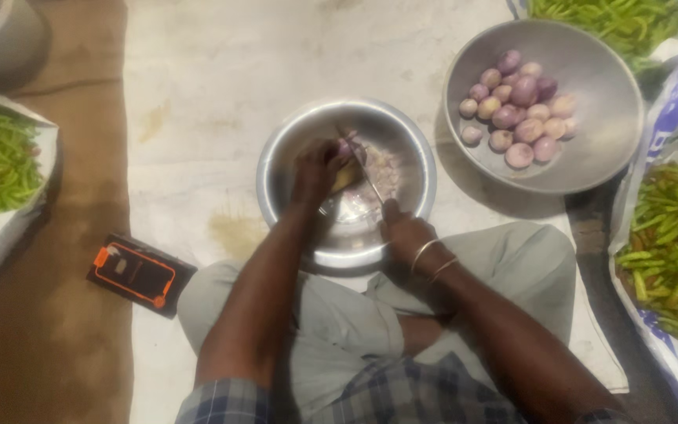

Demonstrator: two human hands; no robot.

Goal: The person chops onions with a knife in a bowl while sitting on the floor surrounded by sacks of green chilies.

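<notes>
I sat on the floor (221,71) with my legs crossed, and both hands worked over the steel bowl (276,169) in front of me. My left hand (317,167) held a small peeled onion (347,174) above the middle of the bowl, the grip pinching it between the fingers, with cut pieces lying on the bowl's bottom below. My right hand (404,232) was pressed together around the handle of the knife (366,179). The long axis of the blade ran from my right hand away from me and to the left, and its point was toward the onion; the blade seemed to touch it, but the picture was too blurred to be sure. To do this cut well, I judged the fingers should stay behind the edge and the strokes be short. A wider bowl (614,118) with whole onions (518,110) stood to the right, well apart from the green chillies (668,243).
</notes>
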